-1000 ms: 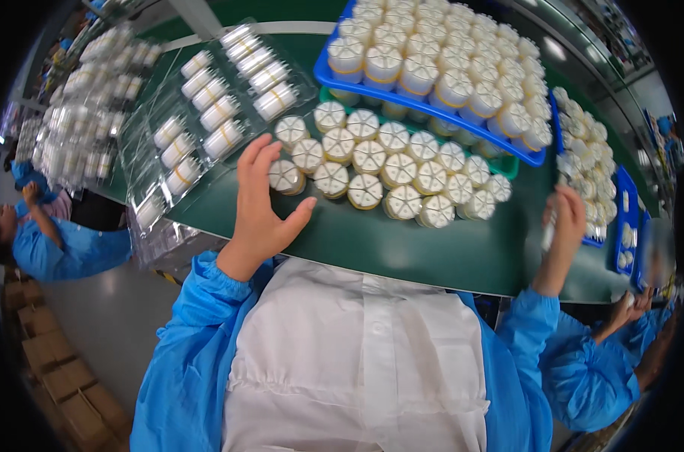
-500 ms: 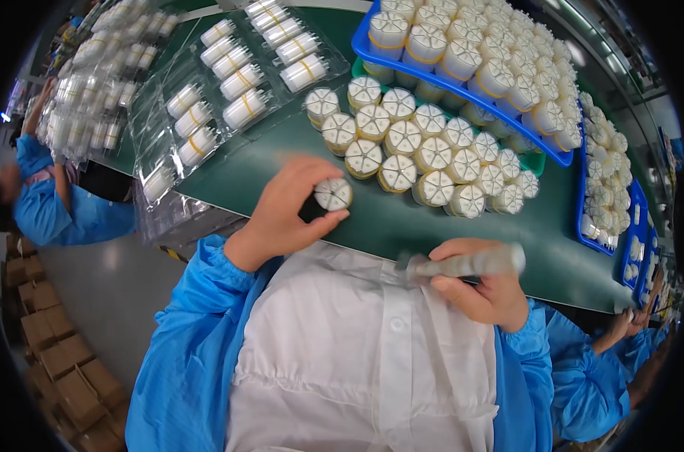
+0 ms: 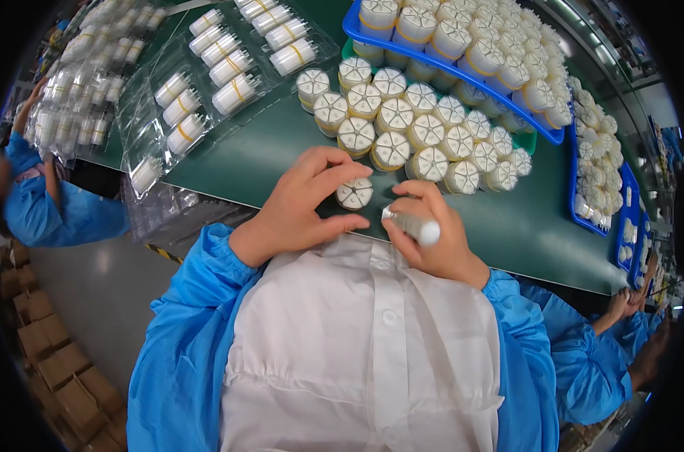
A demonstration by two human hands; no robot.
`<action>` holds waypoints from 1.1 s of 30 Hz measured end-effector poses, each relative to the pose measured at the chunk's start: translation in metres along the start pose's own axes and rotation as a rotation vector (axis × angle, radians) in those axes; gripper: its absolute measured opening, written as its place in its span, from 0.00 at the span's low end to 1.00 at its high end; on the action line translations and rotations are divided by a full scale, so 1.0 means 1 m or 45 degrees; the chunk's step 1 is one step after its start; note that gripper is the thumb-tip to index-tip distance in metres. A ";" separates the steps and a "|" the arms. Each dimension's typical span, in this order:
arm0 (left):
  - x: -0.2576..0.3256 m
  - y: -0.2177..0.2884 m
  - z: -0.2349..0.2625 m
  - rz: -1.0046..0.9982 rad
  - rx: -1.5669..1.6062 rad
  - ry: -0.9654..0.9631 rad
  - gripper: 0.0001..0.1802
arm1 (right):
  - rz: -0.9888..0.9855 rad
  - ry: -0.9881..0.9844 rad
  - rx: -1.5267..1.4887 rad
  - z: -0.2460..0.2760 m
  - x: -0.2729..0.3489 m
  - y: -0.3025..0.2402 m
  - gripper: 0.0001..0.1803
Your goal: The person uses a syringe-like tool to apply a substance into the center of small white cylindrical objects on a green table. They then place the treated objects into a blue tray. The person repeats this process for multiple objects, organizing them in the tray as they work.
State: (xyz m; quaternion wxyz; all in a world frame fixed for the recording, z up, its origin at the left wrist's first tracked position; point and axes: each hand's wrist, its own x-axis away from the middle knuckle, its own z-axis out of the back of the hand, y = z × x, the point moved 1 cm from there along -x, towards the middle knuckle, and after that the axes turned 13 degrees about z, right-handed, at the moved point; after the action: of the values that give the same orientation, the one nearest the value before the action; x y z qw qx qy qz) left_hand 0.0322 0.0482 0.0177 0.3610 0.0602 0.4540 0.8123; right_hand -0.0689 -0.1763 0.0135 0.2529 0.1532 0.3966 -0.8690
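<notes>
A round white bundle (image 3: 354, 193), its top split into wedge-shaped segments, stands near the table's front edge. My left hand (image 3: 300, 200) curls round it, index finger at its far side and thumb at its near side. Just to the right, my right hand (image 3: 440, 237) is closed round a slim, whitish translucent cylinder (image 3: 417, 226) with a white end tilted toward me. What the cylinder is, I cannot make out. Beyond both hands stand several rows of like bundles (image 3: 429, 129) with yellow bands round their sides.
Blue trays (image 3: 440, 59) full of bundles stand at the back right, one over a green tray (image 3: 528, 142). Clear plastic trays (image 3: 138, 113) with banded white cylinders (image 3: 235, 93) lie on the green table (image 3: 259, 162) at left. Co-workers in blue sleeves (image 3: 63, 215) sit either side; cartons (image 3: 78, 395) line the floor.
My right hand has come left and up beside my left hand, turning the cylinder. My left hand and its bundle have moved a little to the right. The view has shifted slightly.
</notes>
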 end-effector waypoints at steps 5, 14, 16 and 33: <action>-0.001 0.003 -0.006 0.099 0.102 0.027 0.33 | -0.062 0.030 -0.105 -0.001 -0.002 0.002 0.14; 0.002 0.005 -0.010 0.155 0.125 -0.017 0.32 | 0.204 0.376 -0.068 0.016 -0.031 -0.010 0.12; 0.002 0.004 -0.010 0.123 0.095 -0.031 0.32 | 0.117 0.385 -0.093 0.015 -0.032 -0.011 0.12; 0.004 -0.003 -0.025 -0.043 -0.018 0.152 0.35 | 0.135 0.274 0.092 0.006 -0.040 -0.017 0.11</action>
State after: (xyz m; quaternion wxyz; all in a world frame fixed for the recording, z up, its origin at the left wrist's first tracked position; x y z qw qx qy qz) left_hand 0.0207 0.0347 0.0000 0.3474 0.0011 0.4700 0.8115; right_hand -0.0459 -0.1585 0.0463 0.2489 0.2755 0.3813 -0.8466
